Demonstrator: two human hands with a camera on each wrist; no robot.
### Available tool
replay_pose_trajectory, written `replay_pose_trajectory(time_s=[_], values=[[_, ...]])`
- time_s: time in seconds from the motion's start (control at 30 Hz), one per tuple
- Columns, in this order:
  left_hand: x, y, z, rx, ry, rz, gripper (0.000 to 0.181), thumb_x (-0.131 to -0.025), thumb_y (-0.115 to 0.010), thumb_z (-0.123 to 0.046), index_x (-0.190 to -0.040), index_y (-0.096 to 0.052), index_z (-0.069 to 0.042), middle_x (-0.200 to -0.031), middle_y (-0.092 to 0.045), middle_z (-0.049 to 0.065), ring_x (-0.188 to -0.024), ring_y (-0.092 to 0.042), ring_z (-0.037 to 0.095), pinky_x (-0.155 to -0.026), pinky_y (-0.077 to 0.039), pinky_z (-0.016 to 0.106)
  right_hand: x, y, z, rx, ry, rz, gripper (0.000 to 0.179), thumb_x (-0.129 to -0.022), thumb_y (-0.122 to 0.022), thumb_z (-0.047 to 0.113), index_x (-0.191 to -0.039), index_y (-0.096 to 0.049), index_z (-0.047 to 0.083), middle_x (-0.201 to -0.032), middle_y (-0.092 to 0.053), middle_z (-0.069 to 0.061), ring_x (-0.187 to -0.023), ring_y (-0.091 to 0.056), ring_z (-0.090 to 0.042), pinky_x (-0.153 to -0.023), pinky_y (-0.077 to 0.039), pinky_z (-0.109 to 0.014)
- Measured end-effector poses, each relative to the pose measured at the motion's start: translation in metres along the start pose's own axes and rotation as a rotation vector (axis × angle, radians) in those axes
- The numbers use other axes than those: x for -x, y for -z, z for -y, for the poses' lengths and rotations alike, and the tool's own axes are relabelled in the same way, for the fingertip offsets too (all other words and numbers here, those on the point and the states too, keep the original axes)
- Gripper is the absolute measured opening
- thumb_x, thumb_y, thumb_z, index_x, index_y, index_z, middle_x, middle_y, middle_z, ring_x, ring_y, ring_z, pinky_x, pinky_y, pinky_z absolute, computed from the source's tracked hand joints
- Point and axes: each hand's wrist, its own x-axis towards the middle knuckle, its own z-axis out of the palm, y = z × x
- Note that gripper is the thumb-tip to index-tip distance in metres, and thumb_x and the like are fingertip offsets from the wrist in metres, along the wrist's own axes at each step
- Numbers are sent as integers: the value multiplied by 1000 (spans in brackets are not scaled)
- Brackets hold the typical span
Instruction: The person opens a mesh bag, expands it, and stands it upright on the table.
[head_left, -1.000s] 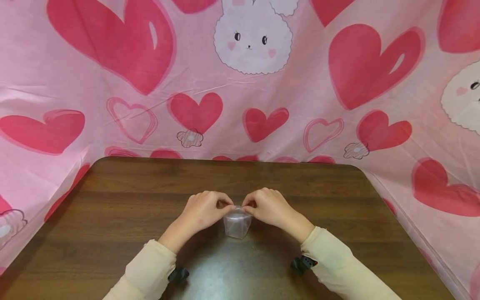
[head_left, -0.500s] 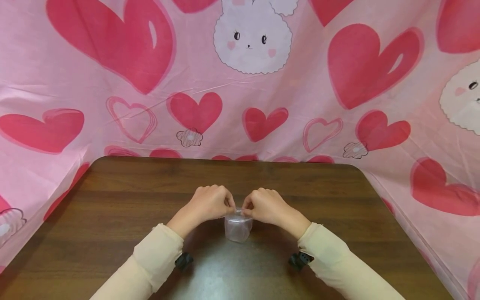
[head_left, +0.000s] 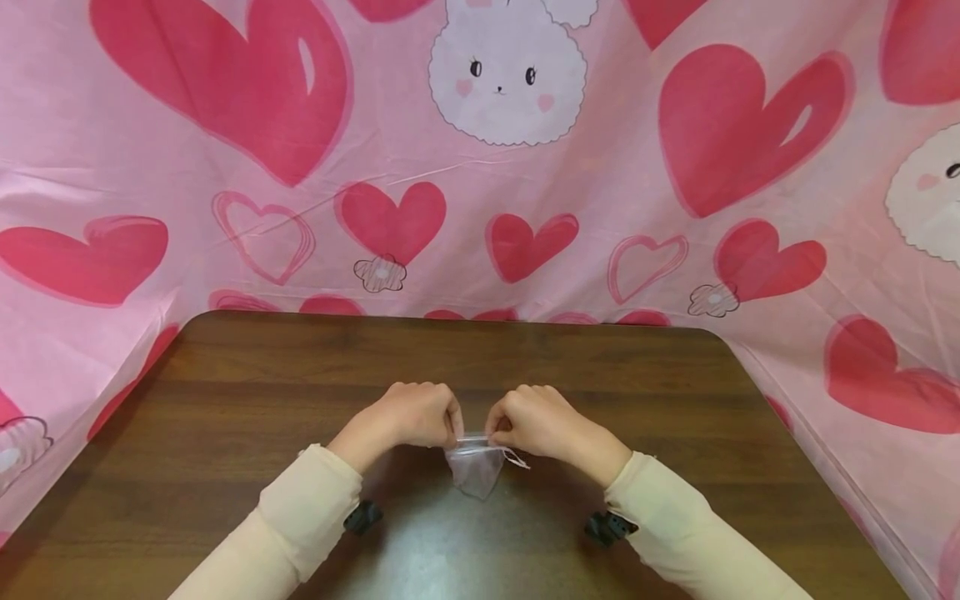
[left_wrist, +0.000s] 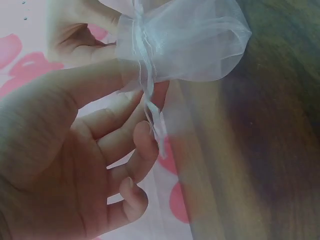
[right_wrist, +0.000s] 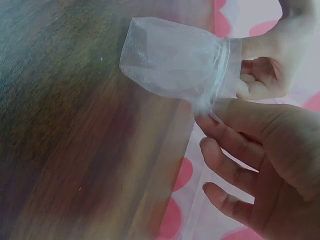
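A small sheer white organza drawstring bag [head_left: 478,473] hangs mouth-up between both hands near the middle of the table. My left hand [head_left: 420,414] pinches the left end of its mouth between thumb and index finger, the other fingers loosely bent in the left wrist view. My right hand [head_left: 546,421] pinches the opposite end the same way. A white drawstring [left_wrist: 148,95] runs through the gathered neck, and its loose end trails down past the left fingers. Through the thin mesh [right_wrist: 165,57], no contents show.
The dark brown wooden table [head_left: 300,367] has rounded far corners. A pink cloth with hearts and bunny faces [head_left: 615,158] hangs behind and along both sides. Black wrist cameras sit under each cream sleeve [head_left: 300,508].
Both hands have lowered slightly toward the person, and the bag's mouth now looks flatter and wider. A drawstring loop has come into view beside the right hand.
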Motion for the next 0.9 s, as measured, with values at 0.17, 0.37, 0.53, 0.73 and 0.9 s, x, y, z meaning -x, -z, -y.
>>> replay_pose_trajectory(time_s=[0.17,0.37,0.53,0.73,0.9], values=[[4,-2,0,25,13,7,17,-75,-77,-18,-74,-70,-33,-67,-61,-19,-63,-56,7,-71,-45,39,1,2,0,18,19,12,6,-82,-82,22,-78,-77,24,-66,-61,19,-57,-50,0,-53,-42,-26],[8,-7,2,63,-28,-19,20,-73,-73,-13,-77,-68,-32,-67,-60,-19,-62,-55,6,-70,-45,38,-1,0,0,34,25,0,7,-82,-82,23,-77,-77,25,-67,-63,18,-58,-51,0,-54,-43,-25],[9,-17,2,63,-73,-110,4,-83,-74,-25,-82,-71,-27,-67,-59,-17,-58,-53,5,-61,-43,35,-7,-1,2,5,13,-34,6,-83,-81,26,-79,-77,24,-70,-65,17,-60,-53,1,-55,-46,-25],[6,-27,0,50,-8,-206,16,-87,-74,-38,-86,-74,-22,-64,-58,-14,-58,-51,8,-57,-41,34,-7,-3,6,21,-37,-90,9,-84,-80,33,-82,-78,23,-69,-64,17,-59,-53,0,-54,-44,-26],[7,-28,-5,43,36,-288,9,-86,-72,-27,-91,-77,-20,-59,-58,-14,-53,-51,8,-52,-42,33,-3,0,12,52,-159,-107,24,-82,-79,45,-81,-77,22,-66,-62,15,-59,-53,-4,-53,-43,-29]])
